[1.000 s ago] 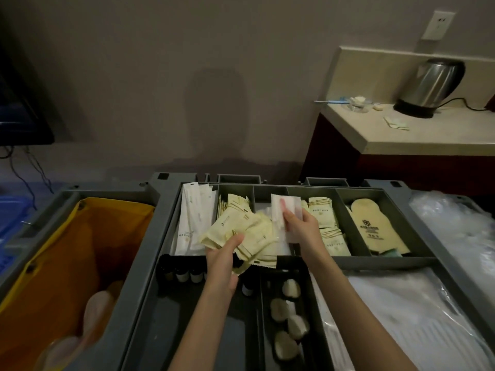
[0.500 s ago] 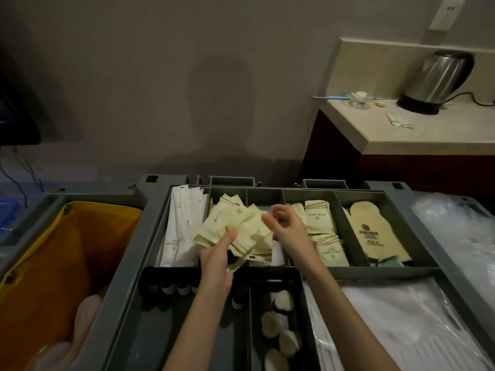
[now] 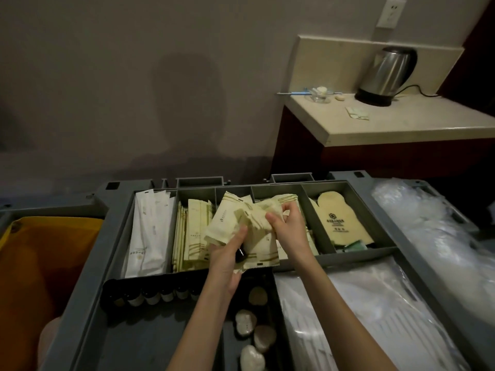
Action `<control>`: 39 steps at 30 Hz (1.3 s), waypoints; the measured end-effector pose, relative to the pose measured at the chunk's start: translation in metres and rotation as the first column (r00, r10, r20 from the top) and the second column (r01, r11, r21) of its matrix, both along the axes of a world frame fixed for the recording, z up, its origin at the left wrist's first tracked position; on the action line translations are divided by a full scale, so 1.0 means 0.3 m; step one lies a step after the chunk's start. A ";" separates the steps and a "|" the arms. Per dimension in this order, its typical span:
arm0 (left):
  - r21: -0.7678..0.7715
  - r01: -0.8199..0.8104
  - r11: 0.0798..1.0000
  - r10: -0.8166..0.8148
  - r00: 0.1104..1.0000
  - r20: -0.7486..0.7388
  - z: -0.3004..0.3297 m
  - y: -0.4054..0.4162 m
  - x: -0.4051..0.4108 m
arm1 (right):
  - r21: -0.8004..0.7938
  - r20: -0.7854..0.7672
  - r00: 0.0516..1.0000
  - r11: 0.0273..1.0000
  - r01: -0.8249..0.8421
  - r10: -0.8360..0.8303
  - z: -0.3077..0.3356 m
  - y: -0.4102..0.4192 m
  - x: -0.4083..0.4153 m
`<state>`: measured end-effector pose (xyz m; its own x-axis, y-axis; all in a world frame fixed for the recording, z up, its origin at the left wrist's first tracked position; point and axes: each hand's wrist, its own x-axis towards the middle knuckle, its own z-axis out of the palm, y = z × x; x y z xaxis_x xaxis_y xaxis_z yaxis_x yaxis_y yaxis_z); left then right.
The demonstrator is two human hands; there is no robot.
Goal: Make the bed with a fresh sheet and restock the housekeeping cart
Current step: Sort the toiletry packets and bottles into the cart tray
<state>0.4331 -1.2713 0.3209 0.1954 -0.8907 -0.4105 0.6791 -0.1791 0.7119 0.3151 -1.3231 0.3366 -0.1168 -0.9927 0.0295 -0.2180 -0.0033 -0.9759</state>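
At twelve o'clock over the cart tray (image 3: 356, 257), the white packet has been dropped; cream sachets (image 3: 241, 226) are now pinched by both hands, left (image 3: 227, 259), right (image 3: 288, 231), for sorting.

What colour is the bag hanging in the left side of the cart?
Orange-yellow; the bag shows best in the head view, the only one.

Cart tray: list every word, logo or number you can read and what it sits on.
Nothing can be read as text.
Beige mitt-shaped packet: a dark flower-like emblem above lines of print, too blurred to read.
Cream sachets held in both hands: small dark print and stripes, too small to read.
Long white packets: faint vertical print and a small mark near the bottom, unreadable.
Small bottles: no print can be made out.
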 end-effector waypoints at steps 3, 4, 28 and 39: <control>0.038 -0.034 0.999 0.032 0.999 0.040 -0.011 -0.016 -0.034 | -0.009 -0.057 0.998 1.000 0.012 -0.012 -0.005 -0.020 -0.046; 0.043 -0.044 0.998 0.042 0.998 0.050 -0.013 -0.022 -0.045 | -0.005 -0.048 0.999 1.000 0.011 -0.012 -0.005 -0.027 -0.062; 0.081 -0.173 0.982 0.162 0.979 0.122 -0.074 -0.109 -0.002 | 0.324 -0.332 0.817 0.870 -0.371 0.472 -0.170 -0.205 -0.198; 0.084 -0.130 0.988 0.123 0.989 0.082 -0.053 -0.130 -0.135 | 0.038 -0.083 0.947 0.950 -0.309 0.311 -0.055 -0.082 -0.216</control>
